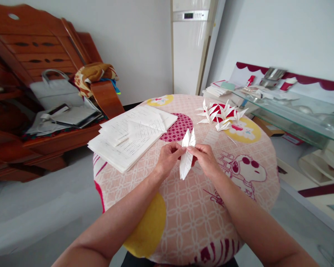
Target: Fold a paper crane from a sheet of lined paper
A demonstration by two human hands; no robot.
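Note:
Between my two hands I hold a folded paper piece (186, 163), long and narrow like a half-made origami crane, with two points at its upper end and writing on it. My left hand (169, 157) pinches its left edge with thumb and finger. On its right edge my right hand (204, 155) pinches it the same way. The paper is held upright above the table. Several finished white paper cranes (222, 113) sit in a group at the back right. To the left lies a stack of handwritten sheets (128, 144), with a loose square sheet (146, 128) on top.
A patterned cloth (183, 215) covers the round table. At right stands a glass-topped cabinet (295, 111) holding metal containers and papers. A wooden bench (39, 144) with a grey bag (57, 91) is at left. Behind the table stands a tall white appliance (189, 55).

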